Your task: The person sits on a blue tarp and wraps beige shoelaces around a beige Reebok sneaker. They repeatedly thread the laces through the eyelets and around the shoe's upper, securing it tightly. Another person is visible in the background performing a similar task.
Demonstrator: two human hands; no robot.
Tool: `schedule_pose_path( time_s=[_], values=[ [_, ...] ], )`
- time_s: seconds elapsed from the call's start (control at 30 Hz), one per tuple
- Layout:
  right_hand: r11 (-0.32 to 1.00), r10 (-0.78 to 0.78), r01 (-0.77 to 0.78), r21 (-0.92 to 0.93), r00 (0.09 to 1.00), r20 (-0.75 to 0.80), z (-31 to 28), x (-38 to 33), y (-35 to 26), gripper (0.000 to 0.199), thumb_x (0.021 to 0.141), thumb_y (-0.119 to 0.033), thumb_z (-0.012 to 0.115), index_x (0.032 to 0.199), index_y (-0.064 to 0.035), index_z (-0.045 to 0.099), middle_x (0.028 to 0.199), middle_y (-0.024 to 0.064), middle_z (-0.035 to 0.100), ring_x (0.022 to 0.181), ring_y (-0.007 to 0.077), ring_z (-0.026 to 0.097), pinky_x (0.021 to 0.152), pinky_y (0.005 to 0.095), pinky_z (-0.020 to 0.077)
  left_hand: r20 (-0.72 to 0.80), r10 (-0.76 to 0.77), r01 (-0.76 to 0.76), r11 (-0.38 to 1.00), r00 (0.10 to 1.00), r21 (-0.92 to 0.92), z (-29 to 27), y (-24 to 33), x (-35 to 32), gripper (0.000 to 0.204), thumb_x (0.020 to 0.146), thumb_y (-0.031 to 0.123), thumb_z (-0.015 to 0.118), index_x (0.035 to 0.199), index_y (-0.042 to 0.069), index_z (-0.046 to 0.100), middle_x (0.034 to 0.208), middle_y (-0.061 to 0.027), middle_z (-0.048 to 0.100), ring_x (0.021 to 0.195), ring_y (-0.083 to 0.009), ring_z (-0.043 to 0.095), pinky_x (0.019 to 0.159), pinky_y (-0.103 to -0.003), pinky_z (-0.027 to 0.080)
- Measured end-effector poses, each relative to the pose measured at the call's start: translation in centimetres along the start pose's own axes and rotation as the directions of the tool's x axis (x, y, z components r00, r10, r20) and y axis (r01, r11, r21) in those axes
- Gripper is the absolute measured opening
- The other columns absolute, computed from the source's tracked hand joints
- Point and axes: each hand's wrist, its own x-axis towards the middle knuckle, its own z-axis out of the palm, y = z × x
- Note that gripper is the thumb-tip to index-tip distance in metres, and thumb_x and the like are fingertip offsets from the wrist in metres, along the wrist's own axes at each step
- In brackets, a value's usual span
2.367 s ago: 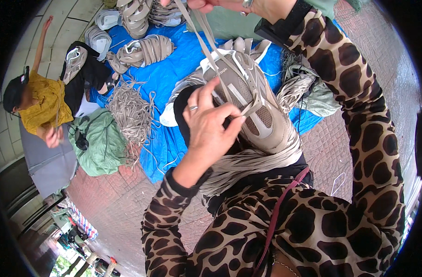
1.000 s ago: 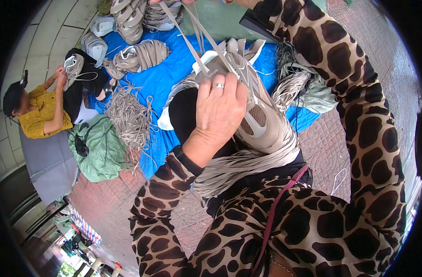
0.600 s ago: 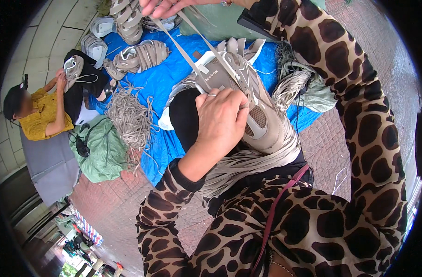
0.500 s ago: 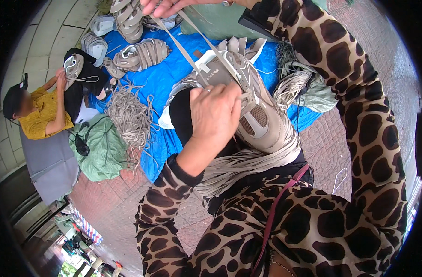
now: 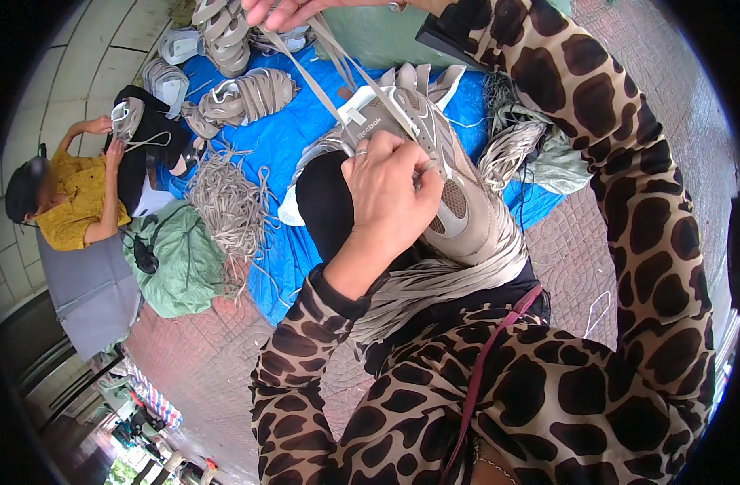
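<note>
A beige-grey sneaker (image 5: pixel 467 226) with mesh panels lies on my lap, its toe toward me. My left hand (image 5: pixel 390 194) is bent over the tongue and eyelets, fingers curled in on the shoelace; the fingertips are partly hidden. At the top edge, my right hand (image 5: pixel 285 11) is cut off by the picture. The flat beige shoelace (image 5: pixel 312 81) stretches in taut strands from its fingers down to the sneaker. Under the shoe, a thick bundle of loose laces (image 5: pixel 443 295) drapes across my thigh.
A blue tarp (image 5: pixel 261 133) bears nested sneaker uppers (image 5: pixel 249 95) and a tangled lace heap (image 5: pixel 228 198). A green sack (image 5: pixel 176 259) lies left, near a seated co-worker (image 5: pixel 83 198) handling another shoe. More laces (image 5: pixel 511 153) lie on the right.
My left hand has shifted slightly right and up over the eyelets, its fingers curling more. My right hand stays at the top with the laces. The co-worker's hands have moved apart on their shoe.
</note>
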Motion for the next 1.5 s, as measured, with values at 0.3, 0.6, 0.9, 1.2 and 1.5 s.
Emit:
schedule_pose_path(
  time_s=[0.3,0.6,0.9,1.2,1.5],
  values=[
    [0.957,0.147,-0.101,-0.273,0.978,0.15,0.6,-0.6,1.2,0.037,0.105,-0.028,0.044,0.087,-0.0029,0.066,0.08,0.0066,0.067,0.071,0.0163,0.064,0.069,0.0297,0.0532,0.19,0.232,-0.236,0.972,0.954,0.003,-3.7,1.7,-3.1,0.008,0.08,0.011,0.072,0.088,0.014,0.072,0.087,0.002,0.067,0.093,-0.021,0.059,0.09,-0.04,0.031],
    [0.935,-0.194,0.144,-0.324,0.973,-0.126,-6.1,3.4,0.9,0.035,0.103,-0.026,0.048,0.082,-0.003,0.064,0.061,0.0043,0.06,0.061,0.0132,0.057,0.057,0.0258,0.046,-0.255,-0.128,0.082,0.98,0.958,-0.182,-3.8,-2.3,-0.3,0.032,0.083,0.013,0.071,0.113,0.007,0.062,0.106,-0.0115,0.062,0.099,-0.0275,0.058,0.09,-0.041,0.042],
    [0.989,0.025,-0.029,-0.143,0.999,-0.032,1.9,4.8,-0.8,0.036,0.102,-0.028,0.048,0.089,0.002,0.064,0.067,0.0097,0.065,0.067,0.0207,0.065,0.064,0.032,0.0546,0.234,-0.018,0.199,0.589,0.972,-0.783,-4.0,-4.6,4.4,0.038,0.105,0.03,0.045,0.102,-0.001,0.068,0.122,-0.0129,0.064,0.117,-0.0236,0.055,0.108,-0.038,0.033],
    [0.756,0.466,-0.294,-0.584,0.869,0.166,3.2,-7.0,-1.2,0.022,0.097,-0.014,0.051,0.099,0.0002,0.067,0.084,0.0091,0.07,0.06,0.0137,0.067,0.048,0.0243,0.0515,-0.162,0.374,-0.296,0.882,0.913,0.366,-7.3,-5.7,1.8,0.022,0.093,0.013,0.06,0.073,0.002,0.061,0.067,-0.0148,0.057,0.073,-0.034,0.062,0.087,-0.045,0.048],
    [0.92,0.381,-0.347,-0.184,0.903,0.199,8.5,-9.5,5.6,0.032,0.099,-0.029,0.054,0.105,-0.0002,0.067,0.102,0.0121,0.071,0.062,0.0132,0.066,0.05,0.0262,0.051,-0.023,-0.437,0.189,0.434,0.899,-0.881,-8.2,-4.3,0.8,0.025,0.103,0.018,0.051,0.103,0.001,0.068,0.091,-0.0063,0.07,0.086,-0.0195,0.065,0.085,-0.038,0.048]
  ],
)
